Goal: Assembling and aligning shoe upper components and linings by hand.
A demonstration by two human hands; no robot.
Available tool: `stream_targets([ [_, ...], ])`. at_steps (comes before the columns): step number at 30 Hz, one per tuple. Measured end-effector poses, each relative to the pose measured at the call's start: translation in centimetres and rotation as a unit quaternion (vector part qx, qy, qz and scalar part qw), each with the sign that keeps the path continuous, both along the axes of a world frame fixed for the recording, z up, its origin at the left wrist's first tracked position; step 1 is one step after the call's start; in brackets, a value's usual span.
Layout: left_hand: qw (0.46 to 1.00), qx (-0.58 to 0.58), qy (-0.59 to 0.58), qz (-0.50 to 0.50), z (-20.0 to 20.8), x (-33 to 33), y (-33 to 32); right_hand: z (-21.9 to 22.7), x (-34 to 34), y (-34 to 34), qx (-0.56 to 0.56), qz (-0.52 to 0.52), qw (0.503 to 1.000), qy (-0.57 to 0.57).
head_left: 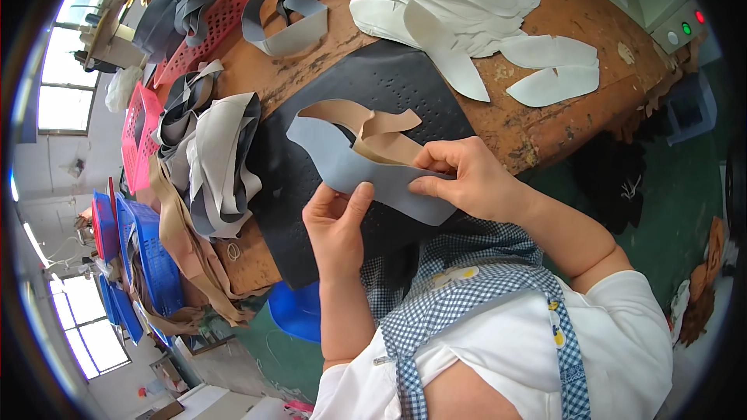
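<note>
— What has she got hold of there?

— A curved grey leather piece with a tan lining (366, 167), held over the black perforated rubber mat (389, 82) on the worn wooden workbench (545, 120). The left hand (336, 225) pinches its lower edge, thumb on top, fingers closed underneath.

— And the other?

— The right hand (467, 179) is curled shut on the right end of the same piece, fingertips pressing just where the tan strip folds over.

— What's around it?

— A stack of white flat cut shapes (451, 4) further back, well apart from the hands. To the left, a heap of grey and cream cut pieces (214, 159) touching the mat's edge, then pink plastic baskets (144, 136) and a blue basket (152, 257).
</note>
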State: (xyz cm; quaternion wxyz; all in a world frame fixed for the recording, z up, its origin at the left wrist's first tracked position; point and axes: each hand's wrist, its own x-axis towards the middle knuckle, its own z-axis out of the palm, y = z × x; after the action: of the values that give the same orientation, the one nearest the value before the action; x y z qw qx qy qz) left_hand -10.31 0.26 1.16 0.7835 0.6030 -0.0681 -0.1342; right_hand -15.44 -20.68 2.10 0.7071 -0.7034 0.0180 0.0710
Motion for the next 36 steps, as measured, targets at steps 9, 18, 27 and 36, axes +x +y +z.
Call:
stream_targets([
  [9,0.999,0.031,0.027,0.025,-0.1,0.3,0.1,0.0,0.1,0.2,-0.036,0.012,0.998,-0.05],
  [18,0.999,-0.012,0.034,0.023,0.1,0.3,0.5,-0.3,0.7,0.4,-0.035,0.021,0.999,-0.027],
  [27,0.997,0.03,-0.011,0.074,-0.5,-0.5,0.0,-0.3,1.1,1.5,-0.117,-0.003,0.988,-0.097],
  [36,0.995,0.052,0.031,0.077,0.3,-0.4,-0.2,0.3,1.1,1.4,-0.134,0.018,0.986,-0.1],
])
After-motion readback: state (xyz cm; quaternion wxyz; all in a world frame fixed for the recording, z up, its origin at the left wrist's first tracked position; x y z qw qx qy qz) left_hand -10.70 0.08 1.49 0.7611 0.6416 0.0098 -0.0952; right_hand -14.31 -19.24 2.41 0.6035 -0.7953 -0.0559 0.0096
